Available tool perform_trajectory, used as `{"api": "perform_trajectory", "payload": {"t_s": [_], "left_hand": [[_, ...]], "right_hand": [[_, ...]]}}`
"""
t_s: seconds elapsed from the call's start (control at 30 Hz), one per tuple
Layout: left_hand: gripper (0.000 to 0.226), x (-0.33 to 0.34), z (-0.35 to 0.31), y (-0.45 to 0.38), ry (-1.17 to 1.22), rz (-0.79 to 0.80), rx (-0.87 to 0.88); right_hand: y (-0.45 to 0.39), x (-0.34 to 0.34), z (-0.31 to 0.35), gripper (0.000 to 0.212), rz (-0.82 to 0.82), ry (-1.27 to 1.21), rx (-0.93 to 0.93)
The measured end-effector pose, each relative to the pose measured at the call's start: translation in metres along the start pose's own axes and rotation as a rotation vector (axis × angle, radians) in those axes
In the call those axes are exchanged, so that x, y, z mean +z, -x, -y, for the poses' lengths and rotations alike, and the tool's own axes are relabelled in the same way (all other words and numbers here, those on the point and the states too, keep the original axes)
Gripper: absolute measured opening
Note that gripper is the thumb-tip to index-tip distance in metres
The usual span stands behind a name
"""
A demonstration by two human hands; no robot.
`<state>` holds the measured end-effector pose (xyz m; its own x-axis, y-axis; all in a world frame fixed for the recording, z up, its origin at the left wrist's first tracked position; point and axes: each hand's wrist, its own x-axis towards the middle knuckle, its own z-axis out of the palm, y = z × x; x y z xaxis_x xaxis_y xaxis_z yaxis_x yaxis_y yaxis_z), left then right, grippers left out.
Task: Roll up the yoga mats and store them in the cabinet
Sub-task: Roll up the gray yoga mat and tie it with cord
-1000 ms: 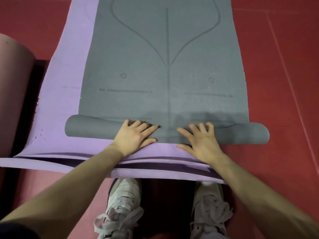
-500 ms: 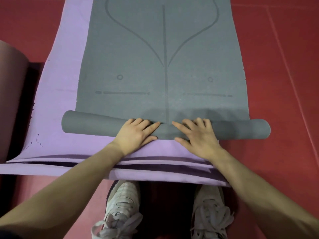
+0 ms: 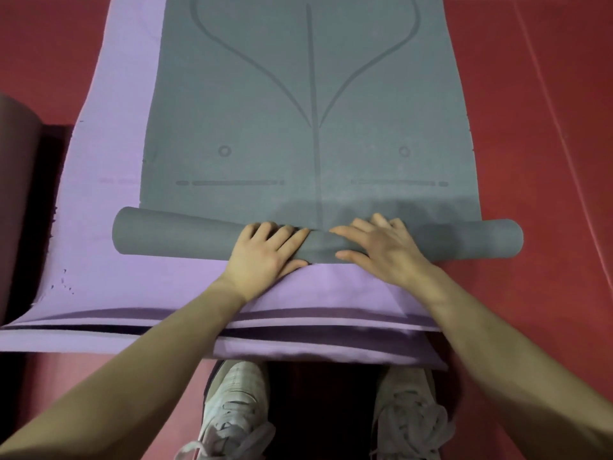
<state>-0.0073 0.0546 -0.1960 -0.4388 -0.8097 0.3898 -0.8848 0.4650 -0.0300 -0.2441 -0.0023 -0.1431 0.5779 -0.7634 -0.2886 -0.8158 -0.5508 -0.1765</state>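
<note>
The grey yoga mat (image 3: 308, 94) lies flat on the purple mats (image 3: 109, 194), which are stacked on the red floor (image 3: 547, 127). Its near end is already wound into a low roll (image 3: 172, 234) that spans the full width of the mat, with the right end overhanging the purple stack onto the floor.

Handling: the mat appears soft, flexible and light, with a matte surface that probably grips well. The roll is likely to loosen or telescope sideways if pressure is uneven. Pressure is best applied from above, palms on the crown of the roll, spread toward both ends rather than bunched at the centre.

Hand position: the left hand (image 3: 265, 254) rests on the roll just left of the printed centre line, fingers extended over the top, thumb at the near side. The right hand (image 3: 381, 250) rests just right of the line, fingers straight and spread across the roll. Neither hand closes around the mat; both press flat. The fingertips nearly meet at the middle. Both ends of the roll are unsupported, well apart from the hands.

No cabinet is in view.
</note>
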Motion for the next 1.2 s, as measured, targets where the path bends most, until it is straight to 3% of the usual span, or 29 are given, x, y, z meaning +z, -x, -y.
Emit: {"api": "perform_trajectory", "payload": {"t_s": [0.1,0.2,0.43,0.57,0.73,0.8,0.93,1.07,1.2], "left_hand": [[0.054,-0.002,0.015,-0.016,0.059,0.055,0.000],[0.055,-0.002,0.021,-0.025,0.105,0.100,-0.009],[0.047,0.002,0.007,-0.014,-0.084,-0.014,-0.094],[0.055,0.006,0.007,-0.013,-0.095,0.010,-0.100],[0.058,0.003,0.030,-0.035,0.037,0.068,-0.080],[0.058,0.003,0.033,-0.039,0.078,0.100,-0.088],[0.062,0.001,0.034,-0.045,0.125,0.148,-0.114],[0.044,0.000,0.012,-0.043,-0.050,0.070,-0.179],[0.047,-0.002,-0.002,-0.039,-0.081,0.118,-0.274]], "right_hand": [[0.006,0.010,0.005,0.057,-0.200,0.120,0.013],[0.005,0.017,0.009,0.056,-0.254,0.162,0.044],[-0.015,-0.012,-0.001,0.050,-0.003,-0.031,0.039],[-0.017,-0.012,-0.004,0.051,-0.019,-0.043,0.046],[-0.011,0.000,0.005,0.053,-0.329,-0.006,0.069],[-0.008,0.008,0.004,0.053,-0.355,-0.003,0.085],[-0.015,0.001,0.002,0.052,-0.276,-0.054,0.116],[-0.028,-0.014,-0.007,0.048,-0.210,-0.116,0.110],[-0.035,-0.015,-0.010,0.045,-0.152,-0.137,0.129]]}}
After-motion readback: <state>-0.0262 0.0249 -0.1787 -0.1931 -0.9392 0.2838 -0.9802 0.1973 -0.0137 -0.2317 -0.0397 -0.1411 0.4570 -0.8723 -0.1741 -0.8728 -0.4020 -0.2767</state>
